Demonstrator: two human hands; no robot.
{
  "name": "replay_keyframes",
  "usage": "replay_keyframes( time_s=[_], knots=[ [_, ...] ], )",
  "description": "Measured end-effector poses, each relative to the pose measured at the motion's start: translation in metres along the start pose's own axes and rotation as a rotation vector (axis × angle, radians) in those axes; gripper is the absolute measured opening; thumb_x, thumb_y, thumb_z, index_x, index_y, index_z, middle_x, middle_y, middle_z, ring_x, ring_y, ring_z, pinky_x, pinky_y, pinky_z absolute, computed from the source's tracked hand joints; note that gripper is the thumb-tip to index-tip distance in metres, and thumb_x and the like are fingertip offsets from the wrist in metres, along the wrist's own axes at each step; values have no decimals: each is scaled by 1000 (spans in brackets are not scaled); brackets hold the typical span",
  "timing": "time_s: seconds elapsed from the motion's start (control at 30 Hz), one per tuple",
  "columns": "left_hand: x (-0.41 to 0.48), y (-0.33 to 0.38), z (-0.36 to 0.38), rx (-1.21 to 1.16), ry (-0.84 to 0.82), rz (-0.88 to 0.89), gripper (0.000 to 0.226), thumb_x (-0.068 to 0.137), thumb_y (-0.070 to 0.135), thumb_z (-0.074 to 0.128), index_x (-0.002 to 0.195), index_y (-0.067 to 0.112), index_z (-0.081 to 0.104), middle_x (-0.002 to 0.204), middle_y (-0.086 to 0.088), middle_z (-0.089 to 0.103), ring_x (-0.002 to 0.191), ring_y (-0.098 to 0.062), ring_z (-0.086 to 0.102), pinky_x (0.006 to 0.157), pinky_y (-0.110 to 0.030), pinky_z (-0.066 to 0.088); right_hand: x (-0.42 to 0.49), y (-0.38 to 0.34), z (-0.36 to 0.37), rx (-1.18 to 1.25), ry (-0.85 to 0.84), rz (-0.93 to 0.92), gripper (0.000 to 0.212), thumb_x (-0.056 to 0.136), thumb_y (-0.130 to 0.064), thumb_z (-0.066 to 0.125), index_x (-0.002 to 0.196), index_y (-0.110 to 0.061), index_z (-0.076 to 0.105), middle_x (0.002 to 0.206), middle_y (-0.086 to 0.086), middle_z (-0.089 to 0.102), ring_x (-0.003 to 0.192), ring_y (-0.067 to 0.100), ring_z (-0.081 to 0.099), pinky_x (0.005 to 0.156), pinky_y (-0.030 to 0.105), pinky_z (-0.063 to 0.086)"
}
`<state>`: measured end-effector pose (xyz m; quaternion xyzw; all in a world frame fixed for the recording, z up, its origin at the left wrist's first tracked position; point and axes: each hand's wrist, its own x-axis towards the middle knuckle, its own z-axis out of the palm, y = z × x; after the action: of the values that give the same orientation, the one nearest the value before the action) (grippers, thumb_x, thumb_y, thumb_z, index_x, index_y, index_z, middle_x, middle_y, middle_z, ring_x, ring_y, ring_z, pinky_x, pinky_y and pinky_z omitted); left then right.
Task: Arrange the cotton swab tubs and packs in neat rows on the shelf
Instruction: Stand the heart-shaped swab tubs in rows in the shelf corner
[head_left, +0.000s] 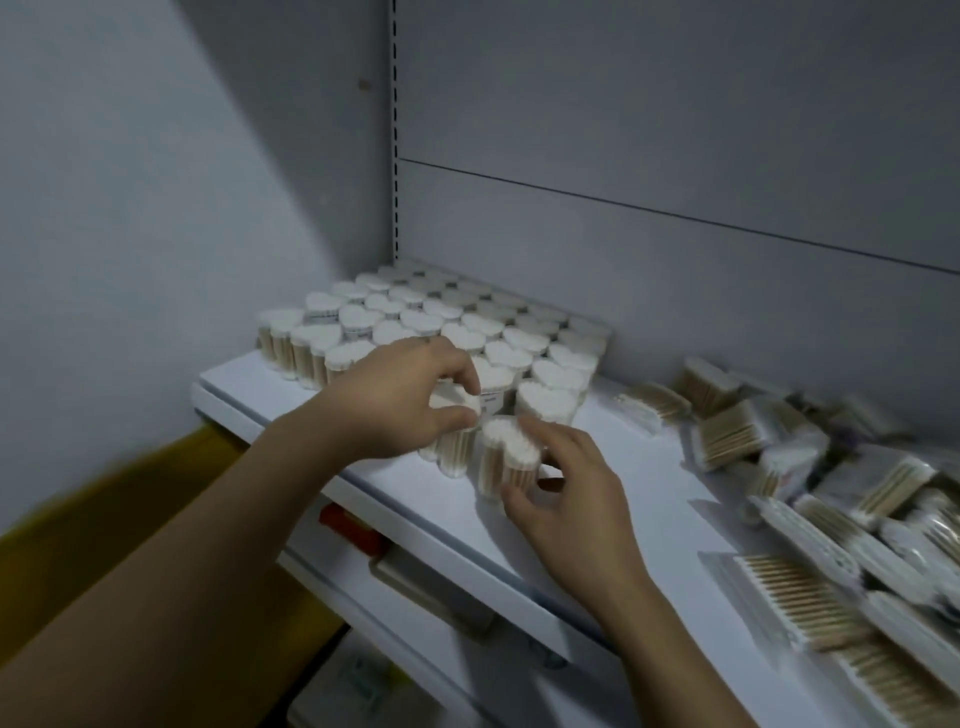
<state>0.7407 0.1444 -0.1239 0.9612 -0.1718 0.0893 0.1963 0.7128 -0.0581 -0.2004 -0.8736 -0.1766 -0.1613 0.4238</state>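
Yellow fills the lower left corner, a blurred surface (130, 509) below the shelf end; what it is you cannot tell from this view. Above it rises a grey wall (156, 182). The white shelf (649, 499) starts beside it and runs off to the right. On its back left part stand the tubs (441, 322), heart-shaped and packed upright in close rows, white swab tips up, reaching back to the grey rear panel (675, 156). Under the shelf's front edge, on a lower level, lies a red item (348, 525), too blurred to name.

Your left hand (395, 400) comes in over the front edge, and its thumb and curled fingers pinch the top of the left tub (453, 447). That tub stands upright at the front of the block, touching the rows behind it. Just beside it, to the right, stands the right tub (506, 454), also upright and nearest the shelf's front. Your right hand (571, 488) is curled round it, thumb against its side and fingers over its top and far side. The two tubs look to be touching each other.

Further right, past a bare stretch of shelf, lie the packs (779, 467). They are flat clear bags of wooden-stemmed swabs, heaped loosely and overlapping at all angles out to the right edge.
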Motion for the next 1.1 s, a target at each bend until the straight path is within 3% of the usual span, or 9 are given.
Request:
replay_keyframes(
  time_s=[0.1, 0.23, 0.43, 0.73, 0.8, 0.9, 1.0, 1.1],
  knots=[
    [3, -13, 5, 96, -30, 46, 28, 86, 46, 65, 112, 36, 60, 124, 14, 54, 116, -12, 44, 103, -37, 34, -3, 2, 8, -42, 68, 13, 64, 81, -24, 73, 138, -36, 47, 128, -16, 46, 111, -3, 49, 91, 20, 47],
    [10, -21, 8, 207, -79, 128, 36, 87, 53, 60, 120, 40, 55, 127, 16, 51, 117, -12, 43, 103, -35, 29, -14, 4, 15, -161, 202, -15, 56, 78, -27, 76, 130, -32, 54, 125, -11, 47, 109, -7, 43, 84, 2, 38],
    [16, -15, 8, 294, -86, 197, 40, 87, 59, 54, 119, 35, 50, 119, 12, 50, 111, -14, 47, 99, -38, 33, -15, 5, 18, -167, 247, 26, 52, 83, -17, 71, 131, -28, 55, 115, -10, 56, 95, -2, 52, 83, 6, 41],
    [17, -4, 10, 308, 9, 256, 46, 87, 67, 41, 120, 36, 51, 121, 13, 54, 112, -12, 47, 98, -37, 34, -12, 4, 19, -194, 227, 31, 53, 82, -27, 62, 133, -34, 51, 114, -11, 57, 96, -1, 54, 80, 9, 43],
    [18, 0, 9, 281, 9, 282, 48, 86, 68, 40, 121, 37, 50, 120, 14, 54, 111, -11, 47, 99, -37, 34, -11, 4, 19, -188, 212, 35, 56, 82, -30, 63, 135, -36, 48, 118, -12, 54, 101, -2, 53, 82, 8, 42],
    [22, 8, 7, 248, 7, 308, 46, 87, 65, 44, 124, 37, 49, 120, 15, 54, 110, -9, 46, 100, -35, 33, -12, 2, 18, -223, 183, 51, 69, 82, -37, 67, 144, -35, 36, 137, -10, 42, 125, -1, 40, 99, 3, 28],
    [30, 15, 7, 216, 0, 318, 48, 88, 60, 50, 130, 38, 46, 128, 16, 51, 115, -8, 44, 101, -34, 31, -11, -1, 16, -176, 142, 92, 81, 82, -40, 67, 150, -31, 24, 149, -9, 31, 137, 3, 29, 111, 19, 28],
    [35, 18, 7, 203, -79, 320, 52, 84, 59, 58, 130, 39, 46, 132, 17, 49, 120, -8, 42, 103, -35, 29, -7, -3, 16, -119, 95, 116, 82, 84, -36, 68, 150, -29, 22, 148, -11, 31, 135, 4, 32, 110, 29, 35]
  ],
)
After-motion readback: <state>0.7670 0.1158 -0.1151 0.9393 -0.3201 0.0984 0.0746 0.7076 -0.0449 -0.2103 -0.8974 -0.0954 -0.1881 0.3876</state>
